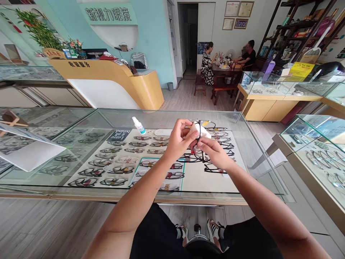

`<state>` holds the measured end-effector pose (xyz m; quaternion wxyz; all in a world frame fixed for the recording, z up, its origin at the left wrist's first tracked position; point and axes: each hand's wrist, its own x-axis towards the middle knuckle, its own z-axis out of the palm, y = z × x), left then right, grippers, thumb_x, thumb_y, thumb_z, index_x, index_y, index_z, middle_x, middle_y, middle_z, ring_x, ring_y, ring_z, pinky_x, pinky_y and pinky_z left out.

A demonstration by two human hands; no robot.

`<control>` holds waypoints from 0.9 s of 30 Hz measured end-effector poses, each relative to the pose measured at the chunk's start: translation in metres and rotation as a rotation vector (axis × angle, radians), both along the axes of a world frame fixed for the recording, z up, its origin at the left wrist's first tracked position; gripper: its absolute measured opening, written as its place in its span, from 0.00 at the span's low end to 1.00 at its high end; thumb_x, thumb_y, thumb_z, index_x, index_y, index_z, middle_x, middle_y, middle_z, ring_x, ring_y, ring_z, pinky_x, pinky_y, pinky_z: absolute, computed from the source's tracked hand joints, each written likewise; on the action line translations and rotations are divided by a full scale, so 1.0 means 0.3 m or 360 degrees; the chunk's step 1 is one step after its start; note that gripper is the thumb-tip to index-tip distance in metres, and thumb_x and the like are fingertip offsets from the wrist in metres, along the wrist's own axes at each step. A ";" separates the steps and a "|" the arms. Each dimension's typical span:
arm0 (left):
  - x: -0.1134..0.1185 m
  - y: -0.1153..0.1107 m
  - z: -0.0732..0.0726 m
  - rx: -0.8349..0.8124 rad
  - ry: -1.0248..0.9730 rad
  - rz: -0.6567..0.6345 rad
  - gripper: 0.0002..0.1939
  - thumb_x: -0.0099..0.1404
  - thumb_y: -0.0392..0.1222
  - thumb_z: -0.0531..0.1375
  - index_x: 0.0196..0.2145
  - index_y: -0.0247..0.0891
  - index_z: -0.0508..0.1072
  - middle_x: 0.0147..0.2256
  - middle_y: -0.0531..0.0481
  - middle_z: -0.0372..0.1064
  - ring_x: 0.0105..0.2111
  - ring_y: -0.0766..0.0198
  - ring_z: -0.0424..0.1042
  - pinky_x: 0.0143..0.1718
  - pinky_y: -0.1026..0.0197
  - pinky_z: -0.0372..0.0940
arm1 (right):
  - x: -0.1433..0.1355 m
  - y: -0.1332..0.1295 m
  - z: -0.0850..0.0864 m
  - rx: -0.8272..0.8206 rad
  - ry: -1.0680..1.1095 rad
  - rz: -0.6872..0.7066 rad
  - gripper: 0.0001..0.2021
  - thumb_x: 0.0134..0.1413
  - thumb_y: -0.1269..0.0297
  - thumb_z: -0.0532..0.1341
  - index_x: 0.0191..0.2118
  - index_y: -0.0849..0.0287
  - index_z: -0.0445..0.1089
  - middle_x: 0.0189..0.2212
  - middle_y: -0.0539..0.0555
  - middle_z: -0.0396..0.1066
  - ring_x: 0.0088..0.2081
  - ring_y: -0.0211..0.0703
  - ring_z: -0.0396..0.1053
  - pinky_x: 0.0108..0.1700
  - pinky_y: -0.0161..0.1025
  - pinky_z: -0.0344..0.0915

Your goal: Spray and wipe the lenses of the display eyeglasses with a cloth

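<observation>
Above the glass counter, my left hand and my right hand come together around a pair of dark-framed eyeglasses, held up on end. A crumpled white cloth is pressed against the glasses by my left hand's fingers. The fingers of my right hand pinch the lower part of the frame. To the left, a small white spray bottle stands on the counter top. Rows of eyeglasses lie beneath the glass under my hands.
The glass display counter spans the space before me. A white panel leans in from the left. Another glass case stands at right. Farther back are a reception desk and two people seated at a table.
</observation>
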<state>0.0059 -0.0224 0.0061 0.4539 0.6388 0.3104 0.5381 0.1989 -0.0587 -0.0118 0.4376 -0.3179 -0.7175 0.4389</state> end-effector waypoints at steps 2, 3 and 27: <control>0.000 0.005 0.008 -0.0057 -0.0045 -0.0036 0.37 0.59 0.66 0.80 0.49 0.47 0.63 0.47 0.50 0.76 0.26 0.71 0.70 0.27 0.64 0.67 | 0.001 -0.001 0.005 0.0009 0.0002 0.0024 0.26 0.78 0.35 0.57 0.45 0.52 0.80 0.38 0.54 0.77 0.48 0.53 0.74 0.55 0.48 0.71; -0.001 0.008 0.011 -0.0090 -0.0057 -0.0061 0.39 0.58 0.66 0.80 0.49 0.47 0.63 0.45 0.52 0.76 0.25 0.72 0.69 0.27 0.64 0.67 | 0.002 -0.003 0.008 0.0016 0.0005 0.0038 0.26 0.78 0.35 0.57 0.45 0.53 0.80 0.40 0.55 0.78 0.48 0.52 0.74 0.55 0.48 0.72; -0.003 0.001 -0.009 -0.0289 -0.0142 -0.0346 0.32 0.69 0.70 0.72 0.54 0.40 0.77 0.23 0.59 0.63 0.22 0.67 0.63 0.24 0.63 0.60 | 0.004 0.003 0.017 -0.0064 0.0232 0.0126 0.22 0.78 0.42 0.61 0.43 0.54 0.83 0.39 0.54 0.77 0.45 0.49 0.73 0.54 0.45 0.69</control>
